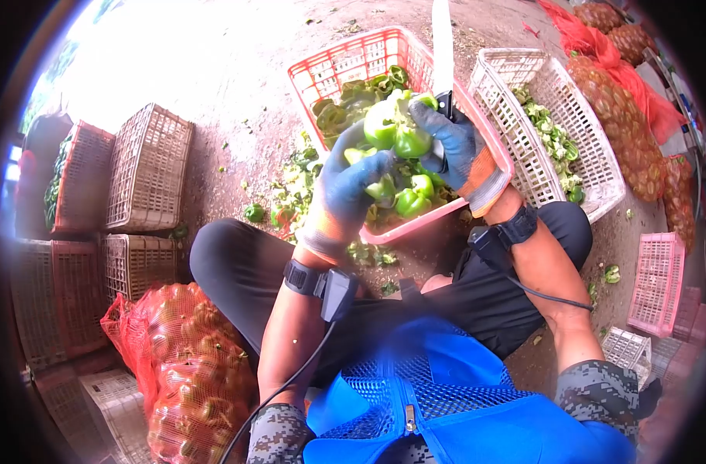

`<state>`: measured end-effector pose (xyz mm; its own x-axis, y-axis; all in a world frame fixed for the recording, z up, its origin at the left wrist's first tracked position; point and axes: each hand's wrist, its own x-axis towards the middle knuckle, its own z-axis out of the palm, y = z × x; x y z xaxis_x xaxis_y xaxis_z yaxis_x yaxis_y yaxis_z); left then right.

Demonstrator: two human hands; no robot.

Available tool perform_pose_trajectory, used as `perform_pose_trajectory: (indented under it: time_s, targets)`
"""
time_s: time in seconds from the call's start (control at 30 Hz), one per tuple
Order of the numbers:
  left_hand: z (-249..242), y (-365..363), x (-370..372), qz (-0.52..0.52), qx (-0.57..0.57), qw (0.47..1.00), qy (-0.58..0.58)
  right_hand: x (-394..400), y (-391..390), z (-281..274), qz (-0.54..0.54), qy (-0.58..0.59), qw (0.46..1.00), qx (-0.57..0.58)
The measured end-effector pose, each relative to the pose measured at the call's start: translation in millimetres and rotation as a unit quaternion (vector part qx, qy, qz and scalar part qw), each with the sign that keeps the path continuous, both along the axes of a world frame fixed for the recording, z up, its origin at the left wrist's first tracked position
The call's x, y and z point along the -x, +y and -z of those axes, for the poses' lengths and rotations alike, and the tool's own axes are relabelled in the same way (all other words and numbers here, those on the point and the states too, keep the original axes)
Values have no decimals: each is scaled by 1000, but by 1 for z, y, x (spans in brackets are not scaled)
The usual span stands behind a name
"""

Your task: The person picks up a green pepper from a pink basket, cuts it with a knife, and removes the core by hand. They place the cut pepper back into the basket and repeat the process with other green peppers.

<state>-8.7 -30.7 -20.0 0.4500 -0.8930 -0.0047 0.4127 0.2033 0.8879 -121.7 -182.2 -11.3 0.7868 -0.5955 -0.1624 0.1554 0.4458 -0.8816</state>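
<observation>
Over a red crate (488, 127) my two gloved hands are close together. My left hand (349, 185), in a blue and orange glove, is closed around a green pepper (381, 125) from the left side. My right hand (455, 147) grips the black handle of a knife (443, 46), whose blade points up and away from me, and its fingers also touch the pepper's right side. Below the hands more green peppers (413, 203) lie in the crate, with dark green ones at its far end.
Right of the red crate stands a white crate (515, 166) with cut pepper pieces. Net sacks lie at the lower left (198, 379) and far right (616, 116). Stacked crates (150, 166) stand at the left. Scraps litter the floor (229, 100).
</observation>
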Motion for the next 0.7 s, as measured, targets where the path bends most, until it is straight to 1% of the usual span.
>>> perform_pose_trajectory:
  time_s: [0.03, 0.13, 0.17, 0.2, 0.27, 0.3, 0.37, 0.4, 0.43, 0.47, 0.53, 0.57, 0.67, 0.7]
  targets:
    - [2, -4, 0, 7, 5, 999, -40, -1, 0, 3, 8, 12, 1000, 1]
    - [4, -7, 3, 9, -8, 1000, -2, 1, 6, 2, -33, 24, 999, 0]
    - [2, -6, 4, -3, -16, 1000, 7, 2, -2, 11, -63, 38, 997, -5]
    - [4, -7, 3, -21, -11, 1000, -6, 1, -3, 8, -47, 106, 992, 50]
    - [10, -9, -1, -52, -1, 998, -31, -2, -5, -2, -11, 237, 958, 158]
    - [6, -9, -1, -48, -28, 997, -46, -9, -4, 6, 45, 166, 957, 233]
    - [-3, -5, -1, -44, -81, 993, -73, 3, -13, 9, 38, 157, 934, 317]
    - [-7, -3, 1, -50, -81, 993, -76, 6, -13, 1, 33, 152, 920, 359]
    - [-9, -2, 3, -55, -82, 992, -80, 6, -14, 0, 15, 154, 917, 367]
    - [-10, -2, 5, -58, -84, 991, -84, 7, -13, -2, 7, 170, 903, 395]
    - [-2, -3, 4, -77, -103, 976, -174, 9, -10, -4, -8, 202, 871, 448]
    - [2, -3, 3, -88, -111, 966, -218, 7, -12, 7, 17, 149, 868, 473]
    - [1, -2, 7, -95, -91, 961, -243, 9, -12, 1, 6, 178, 802, 570]
    - [1, -1, 6, -84, -95, 963, -238, 9, -11, -4, -17, 179, 815, 552]
